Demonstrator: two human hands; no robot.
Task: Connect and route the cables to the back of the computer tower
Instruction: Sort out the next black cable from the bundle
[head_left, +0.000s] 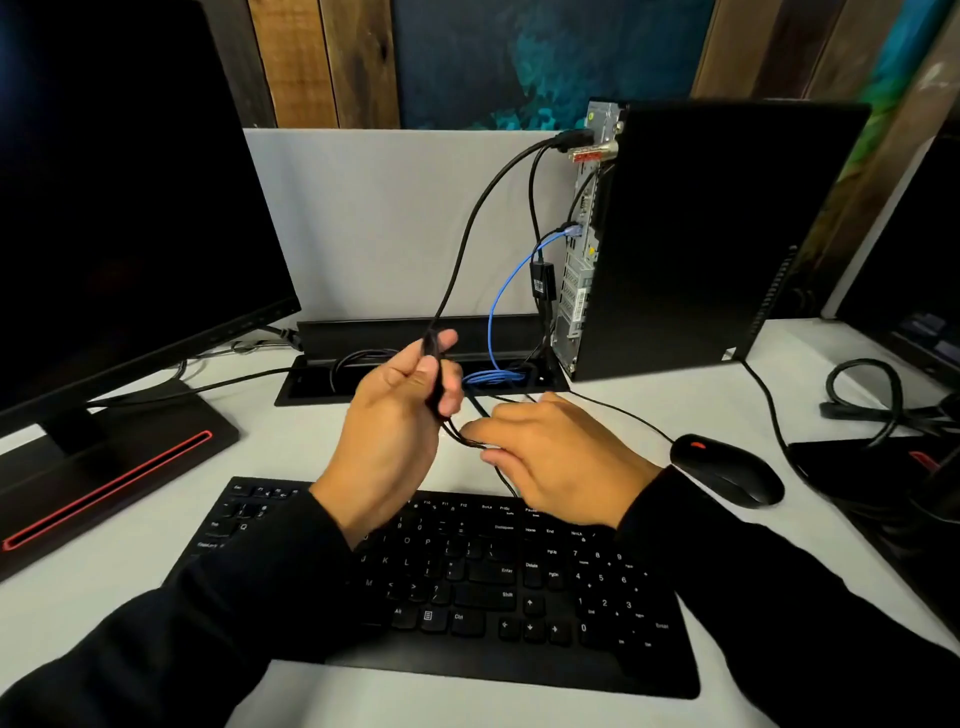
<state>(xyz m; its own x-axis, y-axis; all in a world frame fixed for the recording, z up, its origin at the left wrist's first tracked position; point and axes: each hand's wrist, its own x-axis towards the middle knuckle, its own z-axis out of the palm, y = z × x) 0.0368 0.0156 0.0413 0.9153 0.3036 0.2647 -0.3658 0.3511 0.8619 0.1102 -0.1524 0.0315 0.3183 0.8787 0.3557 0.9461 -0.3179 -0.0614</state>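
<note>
White table (291, 452) surface carries the work. Head view: the computer tower (727, 234) stands upright at the rear right, its port panel facing left toward a grey partition (363, 218). Open room lies between the tower's rear panel and the monitor (114, 208) at the left edge; a cable tray (311, 387) is recessed in the table at the partition's foot. A keyboard (467, 587) fills the near centre, with a mouse (727, 470) just beside its right end.

A black cable (470, 228) runs from the upper part of the tower's panel, arcs down and left, and enters the left hand (395, 421). That hand's thumb and fingers (447, 340) are curled round the cable, gripping it raised above the table. Below the grip the cable loops rightward into the right hand (550, 457), whose fingers are curled on the loop near the keyboard's far edge. A blue cable (506, 280) drops from the panel into the tray, apart from both hands.
</note>
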